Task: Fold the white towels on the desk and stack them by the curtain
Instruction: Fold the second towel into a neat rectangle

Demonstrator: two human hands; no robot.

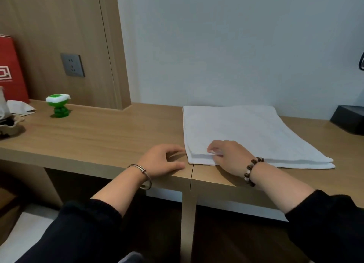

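Observation:
A white towel lies folded in flat layers on the right half of the wooden desk, reaching back to the wall. My right hand rests on its near left corner and pinches the top layer's edge between thumb and fingers. My left hand lies on the bare desk just left of that corner, fingers loosely curved, its fingertips almost at the towel's edge and holding nothing. No curtain is in view.
A green and white toy stands at the back left. A red paper bag, crumpled tissue and a brownish bundle sit at the far left. A black box occupies the far right. A wall socket is behind.

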